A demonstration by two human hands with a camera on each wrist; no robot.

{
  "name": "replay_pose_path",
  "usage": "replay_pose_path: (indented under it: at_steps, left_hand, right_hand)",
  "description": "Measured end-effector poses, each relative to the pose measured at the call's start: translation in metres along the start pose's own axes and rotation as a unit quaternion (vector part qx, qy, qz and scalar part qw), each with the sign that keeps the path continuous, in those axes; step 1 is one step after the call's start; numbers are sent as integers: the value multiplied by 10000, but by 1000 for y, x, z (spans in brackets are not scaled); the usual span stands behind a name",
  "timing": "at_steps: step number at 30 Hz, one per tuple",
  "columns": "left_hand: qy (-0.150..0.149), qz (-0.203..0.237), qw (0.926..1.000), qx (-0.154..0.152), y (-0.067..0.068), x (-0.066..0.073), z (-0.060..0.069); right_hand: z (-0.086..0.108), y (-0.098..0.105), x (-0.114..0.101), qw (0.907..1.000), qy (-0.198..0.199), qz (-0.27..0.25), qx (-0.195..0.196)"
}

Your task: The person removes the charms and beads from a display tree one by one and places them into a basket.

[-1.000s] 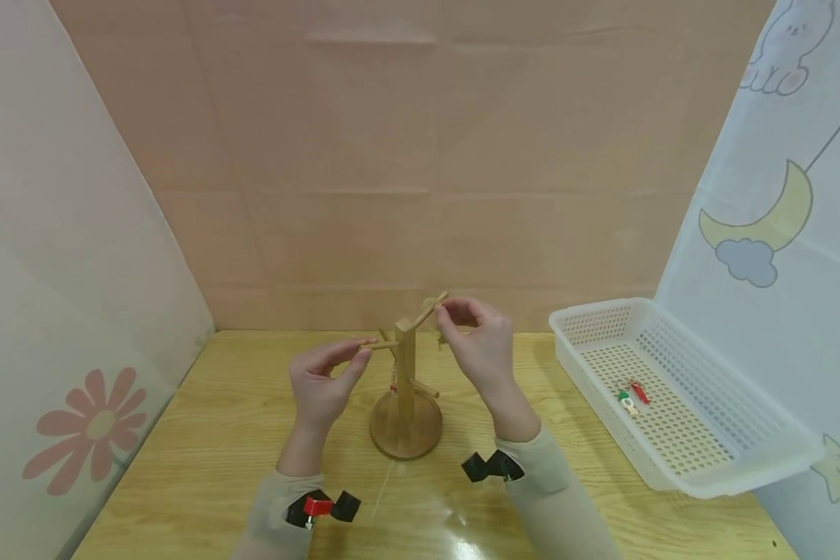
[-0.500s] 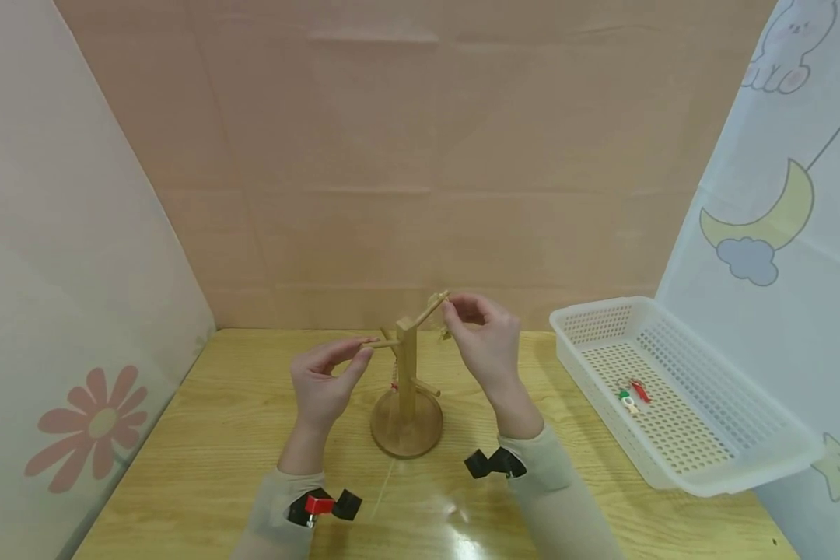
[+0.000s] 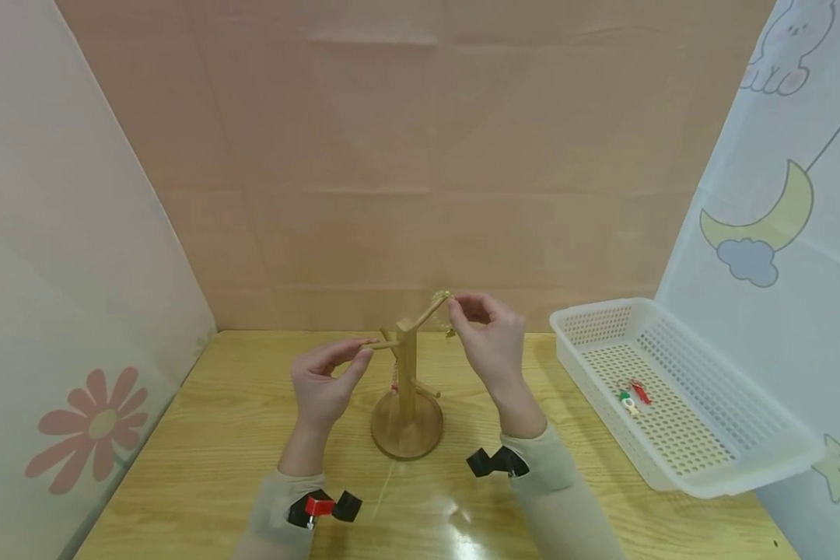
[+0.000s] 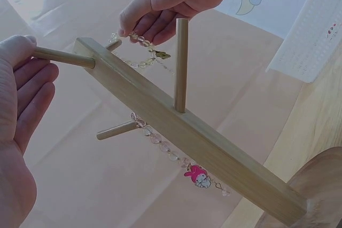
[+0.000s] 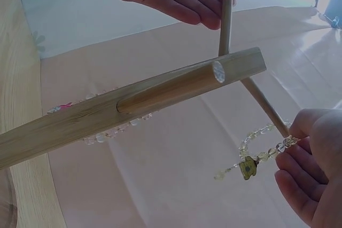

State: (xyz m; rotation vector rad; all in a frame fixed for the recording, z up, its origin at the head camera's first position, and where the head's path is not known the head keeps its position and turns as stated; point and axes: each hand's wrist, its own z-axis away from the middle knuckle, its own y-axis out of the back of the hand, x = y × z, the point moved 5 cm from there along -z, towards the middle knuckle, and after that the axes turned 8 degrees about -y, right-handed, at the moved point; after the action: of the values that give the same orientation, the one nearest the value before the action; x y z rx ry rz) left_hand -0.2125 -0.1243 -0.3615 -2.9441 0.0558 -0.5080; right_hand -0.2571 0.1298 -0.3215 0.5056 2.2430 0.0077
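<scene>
Right hand [image 3: 490, 330]: thumb and fingers pinch the clear yellowish beaded bracelet [image 5: 263, 156] at the tip of the upper right peg [image 5: 262, 102]; can't tell if the loop is over the tip. Its yellow-green charm [image 5: 248, 168] dangles below the beads, with a short bead tail beside it. Left hand [image 3: 325, 381]: thumb and fingertip pinch the outer end of the upper left peg [image 4: 64, 57]; other fingers loosely bent.

Both pegs belong to the wooden jewelry stand [image 3: 407, 373], upright on its round base [image 3: 407, 442]. Another peg [image 4: 181, 68] sticks out lower, on the near right side. Rear left peg [image 4: 116, 131] carries the pink beaded bracelet [image 4: 160, 142], hanging along the post with a pink-hooded character charm [image 4: 199, 176].

Stand is on the light wood table [image 3: 224, 435]. To the right, well apart: white perforated plastic basket [image 3: 614, 424], holding a red trinket [image 3: 641, 392] next to a small green and white one [image 3: 628, 402]. Beige sleeves, black mount at each wrist. Pinkish-beige backdrop [image 3: 364, 155] behind; red flower print [image 3: 101, 424] left, yellow moon [image 3: 777, 222] and cloud right.
</scene>
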Motion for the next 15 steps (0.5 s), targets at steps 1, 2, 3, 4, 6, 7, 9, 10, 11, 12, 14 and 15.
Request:
replay_pose_path:
  at_steps: [1,2,3,4,6,7,9,10,11,12,14,15]
  left_hand:
    - [2,-1,10000,-1,0,0,0]
    - [3,3,10000,-2,0,0,0]
    - [4,-1,10000,5,0,0,0]
    - [8,0,10000,8,0,0,0]
    - [11,-10,10000,7,1,0,1]
    - [14,-14,10000,4,1,0,1]
    - [9,-44,10000,11,1,0,1]
    - [5,-52,10000,8,1,-1,1]
    - [0,-50,10000,3,1,-1,1]
    - [-1,-51,10000,2,1,-1,1]
    - [-2,-49,10000,0,1,-1,0]
    - [-4,-44,10000,-2,1,-1,0]
  right_hand:
    - [0,0,0,10000,-4,-9,5]
    - [-1,0,0,10000,-8,-18,8]
    - [-1,1,0,10000,-6,-23,13]
    - [-2,1,1,10000,-6,-32,13]
    - [-2,2,1,10000,-12,-38,24]
    - [-2,2,1,10000,-11,-34,28]
    - [-3,3,2,10000,-17,-18,45]
    - [-3,3,2,10000,-29,-26,51]
    - [-3,4,2,10000,-35,-25,60]
    - [-3,4,2,10000,-46,-14,67]
    - [-4,5,2,9999,-65,18,85]
    - [-4,5,2,9999,-73,34,89]
